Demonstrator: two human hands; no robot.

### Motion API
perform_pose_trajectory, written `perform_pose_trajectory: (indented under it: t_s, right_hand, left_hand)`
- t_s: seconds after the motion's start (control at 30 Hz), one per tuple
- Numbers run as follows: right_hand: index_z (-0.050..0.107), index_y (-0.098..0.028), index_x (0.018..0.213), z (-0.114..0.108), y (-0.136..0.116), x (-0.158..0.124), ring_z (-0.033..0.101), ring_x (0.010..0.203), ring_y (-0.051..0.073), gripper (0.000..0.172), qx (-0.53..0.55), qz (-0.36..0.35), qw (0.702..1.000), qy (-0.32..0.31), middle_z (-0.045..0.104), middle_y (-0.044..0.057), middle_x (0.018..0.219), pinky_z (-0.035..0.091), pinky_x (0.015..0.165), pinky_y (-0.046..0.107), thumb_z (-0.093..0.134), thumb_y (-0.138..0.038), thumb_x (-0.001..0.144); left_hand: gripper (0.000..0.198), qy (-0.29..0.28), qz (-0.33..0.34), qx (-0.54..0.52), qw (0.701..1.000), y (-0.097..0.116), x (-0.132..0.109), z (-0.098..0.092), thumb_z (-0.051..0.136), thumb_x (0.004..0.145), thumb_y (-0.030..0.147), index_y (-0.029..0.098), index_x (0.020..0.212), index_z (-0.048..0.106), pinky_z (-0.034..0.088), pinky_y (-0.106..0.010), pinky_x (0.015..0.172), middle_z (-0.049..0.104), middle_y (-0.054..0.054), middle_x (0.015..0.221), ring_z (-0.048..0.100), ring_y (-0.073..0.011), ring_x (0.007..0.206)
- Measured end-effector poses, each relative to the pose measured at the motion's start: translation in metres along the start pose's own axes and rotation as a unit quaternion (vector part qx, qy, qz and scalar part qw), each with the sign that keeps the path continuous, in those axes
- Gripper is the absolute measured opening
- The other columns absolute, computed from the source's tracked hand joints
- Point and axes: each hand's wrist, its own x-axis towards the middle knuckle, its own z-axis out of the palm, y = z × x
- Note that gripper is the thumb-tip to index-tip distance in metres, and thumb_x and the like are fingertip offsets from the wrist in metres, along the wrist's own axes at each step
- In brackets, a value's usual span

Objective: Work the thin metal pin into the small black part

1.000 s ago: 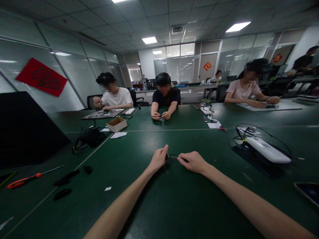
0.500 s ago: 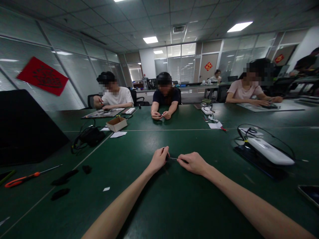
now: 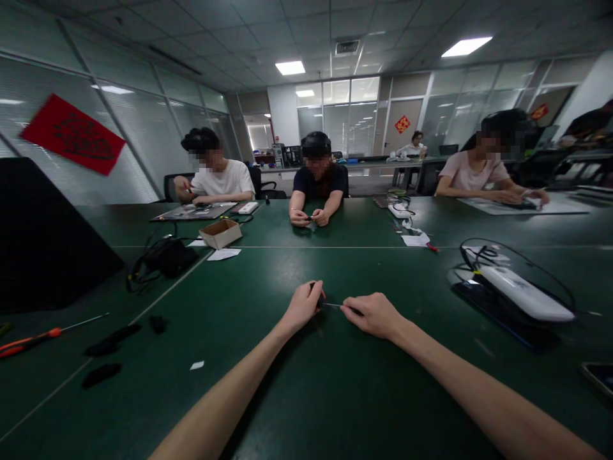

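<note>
In the middle of the green table (image 3: 268,390) my hands face each other, a short way apart. My left hand (image 3: 303,305) is closed around a small dark object (image 3: 320,303), mostly hidden behind the fingers. A thin metal rod (image 3: 332,305) spans the gap between the two hands. Its right end runs into the pinched fingers of my right hand (image 3: 372,313). Whatever lies at that end is covered, so the rod's kind cannot be told. The rod's left tip meets or nearly meets the dark object.
On the left lie an orange-and-black screwdriver (image 3: 52,333), black scraps (image 3: 103,375), a white scrap (image 3: 196,365) and an open cardboard box (image 3: 221,235). A white power bank (image 3: 527,294) with cables rests on a dark phone-like slab at right. Several people sit across the table.
The camera view has shifted slightly, moving the left-hand items further left. Both hands keep nearly the same position and grip, with the rod still between them.
</note>
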Motion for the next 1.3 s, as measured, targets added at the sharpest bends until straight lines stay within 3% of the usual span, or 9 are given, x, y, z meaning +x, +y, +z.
perform_pose_trajectory:
  t_s: [0.37, 0.67, 0.8, 0.87, 0.97, 1.03, 1.13, 1.3]
  right_hand:
    - [0.063, -0.021, 0.094, -0.003, -0.004, 0.002, 0.055, 0.056, 0.011, 0.037, -0.005, 0.005, 1.000, -0.019, 0.064, 0.002, 0.068, 0.036, 0.058, 0.021, 0.031, -0.039, 0.095]
    - [0.062, -0.022, 0.094, -0.001, -0.007, 0.000, 0.056, 0.058, 0.011, 0.038, -0.024, 0.019, 0.999, -0.022, 0.064, 0.003, 0.071, 0.036, 0.059, 0.021, 0.030, -0.041, 0.095]
    - [0.063, -0.022, 0.093, 0.003, -0.005, 0.001, 0.056, 0.057, 0.011, 0.038, -0.006, 0.040, 0.999, -0.005, 0.064, 0.002, 0.068, 0.037, 0.059, 0.021, 0.031, -0.043, 0.095]
    - [0.063, -0.021, 0.093, 0.003, 0.000, 0.002, 0.056, 0.057, 0.012, 0.039, 0.014, 0.063, 0.998, 0.017, 0.063, 0.001, 0.068, 0.037, 0.058, 0.022, 0.031, -0.044, 0.094]
    - [0.062, -0.020, 0.098, 0.002, 0.009, 0.003, 0.055, 0.053, 0.012, 0.045, 0.051, 0.157, 0.983, 0.078, 0.063, 0.001, 0.068, 0.036, 0.052, 0.022, 0.023, -0.043, 0.096]
    - [0.061, -0.020, 0.100, 0.000, 0.013, 0.002, 0.053, 0.049, 0.011, 0.046, 0.073, 0.180, 0.978, 0.079, 0.062, 0.001, 0.066, 0.035, 0.048, 0.021, 0.021, -0.043, 0.096]
    - [0.063, -0.021, 0.095, -0.001, 0.012, 0.000, 0.053, 0.049, 0.009, 0.040, 0.071, 0.108, 0.991, 0.034, 0.062, -0.001, 0.064, 0.037, 0.051, 0.020, 0.029, -0.044, 0.095]
    - [0.064, -0.022, 0.092, -0.003, 0.000, 0.000, 0.055, 0.055, 0.010, 0.036, 0.025, 0.024, 0.999, 0.008, 0.063, 0.000, 0.066, 0.037, 0.057, 0.021, 0.033, -0.041, 0.094]
  left_hand:
    - [0.049, 0.002, 0.021, 0.038, 0.999, 0.003, -0.003, 0.001, 0.031, 0.087, 0.053, 0.014, 0.072, 0.056, 0.036, -0.021, 0.047, 0.051, 0.001, 0.054, 0.049, -0.0109, 0.045]
    - [0.051, 0.037, 0.075, 0.110, 0.990, 0.003, -0.001, 0.003, 0.031, 0.088, 0.052, 0.015, 0.065, 0.057, 0.036, -0.022, 0.055, 0.054, 0.000, 0.055, 0.051, -0.0115, 0.052]
    - [0.052, 0.053, 0.059, 0.115, 0.990, 0.004, 0.001, 0.006, 0.030, 0.088, 0.053, 0.015, 0.065, 0.058, 0.036, -0.023, 0.056, 0.054, 0.000, 0.054, 0.052, -0.0125, 0.053]
    - [0.052, 0.043, 0.038, 0.107, 0.993, 0.005, 0.001, 0.006, 0.030, 0.087, 0.054, 0.015, 0.064, 0.057, 0.035, -0.023, 0.055, 0.054, 0.000, 0.052, 0.051, -0.0126, 0.051]
    - [0.051, 0.026, 0.025, 0.090, 0.995, 0.005, 0.001, 0.005, 0.032, 0.086, 0.055, 0.015, 0.063, 0.056, 0.036, -0.023, 0.053, 0.053, 0.000, 0.051, 0.050, -0.0126, 0.049]
    - [0.052, 0.024, 0.000, 0.064, 0.998, 0.005, 0.001, 0.003, 0.031, 0.086, 0.056, 0.015, 0.065, 0.055, 0.034, -0.023, 0.049, 0.051, 0.000, 0.050, 0.048, -0.0122, 0.045]
    - [0.054, 0.022, -0.031, 0.034, 0.999, 0.005, 0.001, 0.001, 0.028, 0.086, 0.058, 0.015, 0.068, 0.055, 0.032, -0.022, 0.044, 0.048, 0.001, 0.046, 0.045, -0.0115, 0.040]
    - [0.056, 0.022, 0.007, 0.062, 0.998, 0.007, -0.002, 0.003, 0.030, 0.085, 0.059, 0.014, 0.064, 0.056, 0.033, -0.022, 0.048, 0.050, 0.000, 0.048, 0.047, -0.0118, 0.045]
